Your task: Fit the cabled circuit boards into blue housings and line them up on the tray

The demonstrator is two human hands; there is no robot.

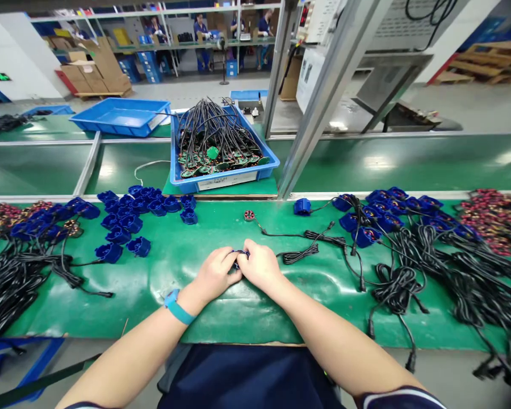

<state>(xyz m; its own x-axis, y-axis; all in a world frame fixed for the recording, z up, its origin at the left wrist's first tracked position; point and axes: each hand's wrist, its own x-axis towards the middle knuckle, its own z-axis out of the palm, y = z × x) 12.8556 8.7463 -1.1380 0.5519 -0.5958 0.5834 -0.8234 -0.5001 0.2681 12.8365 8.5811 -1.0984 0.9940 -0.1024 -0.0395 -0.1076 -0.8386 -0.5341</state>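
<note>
Near the middle of the green mat (pixel 162 307), my left hand (pixel 216 274) and my right hand (pixel 262 266) meet, fingers closed around a small blue housing (pixel 240 253). Only a dark blue sliver of it shows between the fingertips; the rest is hidden. Just beyond lies a small round red circuit board (pixel 249 215), wired to a black cable (pixel 281 234) that runs off to the right. Loose blue housings (pixel 130 221) are clustered to the left. On the right, more blue housings (pixel 378 207) have cables attached.
Black cable bundles (pixel 12 284) lie at far left, with others (pixel 447 261) at right. A blue tray (pixel 225 182) of cabled green boards stands behind the mat, beside an upright metal post (pixel 319 102). Another blue tray (pixel 121 116) is at back left. Several people work in the background.
</note>
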